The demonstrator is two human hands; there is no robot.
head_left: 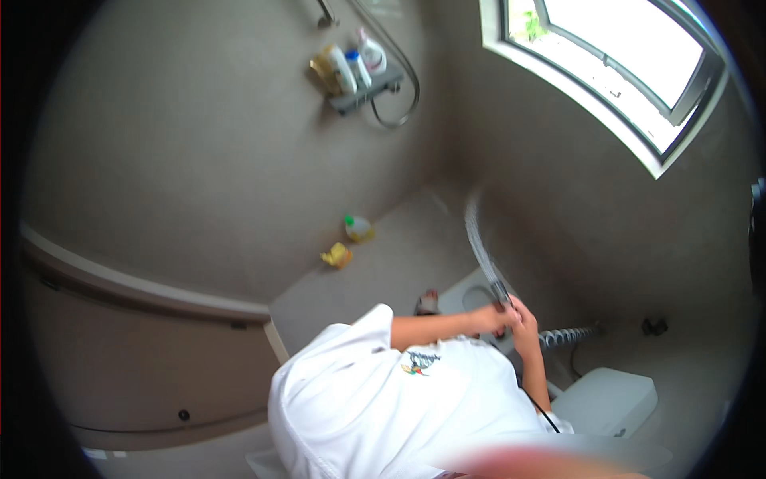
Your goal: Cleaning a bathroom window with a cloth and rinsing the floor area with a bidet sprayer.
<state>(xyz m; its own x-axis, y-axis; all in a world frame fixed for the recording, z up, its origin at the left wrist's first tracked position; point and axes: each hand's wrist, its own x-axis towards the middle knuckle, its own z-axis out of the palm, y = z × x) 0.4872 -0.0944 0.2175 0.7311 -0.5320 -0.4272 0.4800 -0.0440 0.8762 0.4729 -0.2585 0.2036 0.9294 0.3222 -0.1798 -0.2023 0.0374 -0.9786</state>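
Both my hands meet in front of my white shirt around a metallic spray nozzle (501, 292). My left hand (487, 319) comes from the left with its fingers closed at the nozzle's lower end. My right hand (523, 318) is closed there too, pressed against the left one. How the fingers divide their grip is too small to make out. A jet of water (476, 235) shoots from the nozzle, away from me toward the far wall. To the right of my right forearm, a coiled hose (568, 336) runs to the wall.
A white squat-toilet pan (463, 297) lies below my hands, with a white cistern (610, 399) at right. A green-capped bottle (359, 229) and a yellow package (337, 255) stand by the left wall. A shelf (351, 101) holds bottles. An open window (614, 72) is upper right.
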